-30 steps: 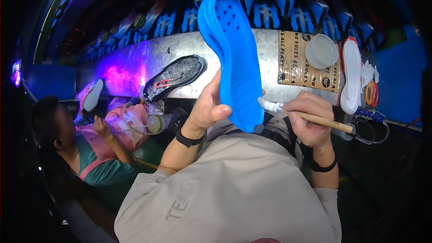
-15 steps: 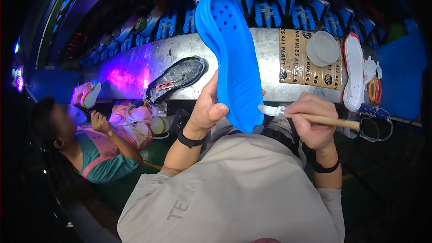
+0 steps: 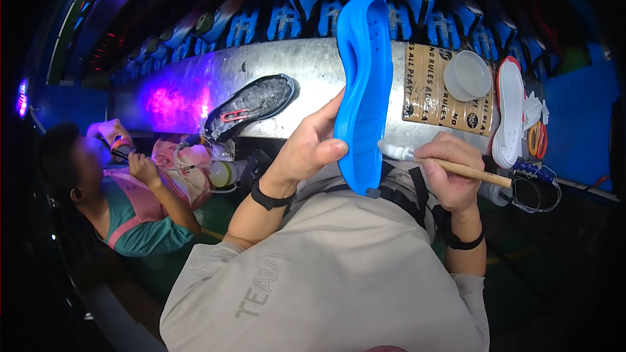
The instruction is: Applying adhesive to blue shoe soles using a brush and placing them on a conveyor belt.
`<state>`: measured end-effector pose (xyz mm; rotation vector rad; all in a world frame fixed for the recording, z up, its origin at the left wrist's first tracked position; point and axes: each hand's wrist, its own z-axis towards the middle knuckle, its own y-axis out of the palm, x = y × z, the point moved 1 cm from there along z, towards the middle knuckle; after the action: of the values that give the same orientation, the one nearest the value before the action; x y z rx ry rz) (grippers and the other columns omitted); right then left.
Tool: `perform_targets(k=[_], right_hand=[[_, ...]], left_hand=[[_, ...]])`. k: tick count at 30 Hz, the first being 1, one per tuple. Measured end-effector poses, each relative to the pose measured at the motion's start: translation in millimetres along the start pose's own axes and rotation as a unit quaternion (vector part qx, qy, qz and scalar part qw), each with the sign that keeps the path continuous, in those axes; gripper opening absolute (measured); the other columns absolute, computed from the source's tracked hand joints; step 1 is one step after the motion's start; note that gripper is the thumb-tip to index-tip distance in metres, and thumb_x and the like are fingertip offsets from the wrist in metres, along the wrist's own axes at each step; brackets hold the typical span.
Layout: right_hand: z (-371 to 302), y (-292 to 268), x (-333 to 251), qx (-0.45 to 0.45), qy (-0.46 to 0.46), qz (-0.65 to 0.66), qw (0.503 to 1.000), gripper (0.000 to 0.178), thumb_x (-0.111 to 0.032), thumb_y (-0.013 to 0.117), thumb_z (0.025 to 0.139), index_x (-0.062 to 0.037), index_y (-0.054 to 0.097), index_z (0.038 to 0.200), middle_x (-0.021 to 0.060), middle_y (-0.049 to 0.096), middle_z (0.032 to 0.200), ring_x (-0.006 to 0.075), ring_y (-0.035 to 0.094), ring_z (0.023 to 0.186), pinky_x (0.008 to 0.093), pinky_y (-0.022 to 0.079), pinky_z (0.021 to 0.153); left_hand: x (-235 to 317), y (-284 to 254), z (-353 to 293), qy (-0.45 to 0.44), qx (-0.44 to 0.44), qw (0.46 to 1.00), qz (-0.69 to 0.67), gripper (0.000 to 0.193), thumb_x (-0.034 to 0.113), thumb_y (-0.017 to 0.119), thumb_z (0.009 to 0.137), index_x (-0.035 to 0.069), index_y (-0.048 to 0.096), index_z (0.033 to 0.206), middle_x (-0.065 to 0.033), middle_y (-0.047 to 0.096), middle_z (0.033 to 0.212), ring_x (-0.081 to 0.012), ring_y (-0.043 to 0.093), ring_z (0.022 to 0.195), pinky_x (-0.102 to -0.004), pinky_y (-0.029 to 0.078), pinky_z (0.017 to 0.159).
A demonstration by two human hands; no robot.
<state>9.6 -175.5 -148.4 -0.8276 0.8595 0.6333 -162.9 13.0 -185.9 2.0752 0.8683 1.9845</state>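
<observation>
Blue sole (image 3: 366, 101) gripped in the left hand (image 3: 305, 150), brush (image 3: 481, 175) in the right hand (image 3: 451, 175).
Left fingers and thumb clasp the sole's side; right fingers pinch the brush handle, white tip at the sole's edge, near the metal bench (image 3: 316, 62).

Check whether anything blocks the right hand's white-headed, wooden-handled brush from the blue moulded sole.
Nothing visible does. The brush, in the right hand, has its tip at the right edge of the sole.

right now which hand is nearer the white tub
Right: the right hand is below the white tub in the picture; the left hand is farther, to its lower left.
</observation>
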Motion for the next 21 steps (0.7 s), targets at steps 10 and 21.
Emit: perform_targets(k=[10, 21], right_hand=[[-1.9, 6.1, -0.8, 0.022, 0.046, -0.005, 0.999, 0.014, -0.003, 0.068, 0.078, 0.0014, 0.073, 0.09, 0.0102, 0.066, 0.071, 0.0184, 0.061, 0.06, 0.0289, 0.047, 0.056], [-2.8, 7.9, -4.6, 0.03, 0.038, 0.018, 0.999, 0.014, -0.002, 0.067, 0.076, 0.0019, 0.073, 0.088, 0.0097, 0.066, 0.069, 0.0173, 0.06, 0.058, 0.0281, 0.046, 0.054]], left_hand=[[4.9, -2.5, 0.9, 0.013, 0.003, 1.0, 0.007, 0.109, 0.046, 0.077, 0.08, -0.002, 0.019, 0.159, -0.0148, 0.044, 0.151, -0.023, 0.048, 0.135, -0.0369, 0.037, 0.113], [8.1, 0.9, 0.0, 0.048, 0.014, 0.999, -0.003, 0.112, 0.036, 0.081, 0.077, 0.001, 0.016, 0.16, -0.0139, 0.051, 0.142, -0.0236, 0.056, 0.126, -0.0387, 0.045, 0.108]])
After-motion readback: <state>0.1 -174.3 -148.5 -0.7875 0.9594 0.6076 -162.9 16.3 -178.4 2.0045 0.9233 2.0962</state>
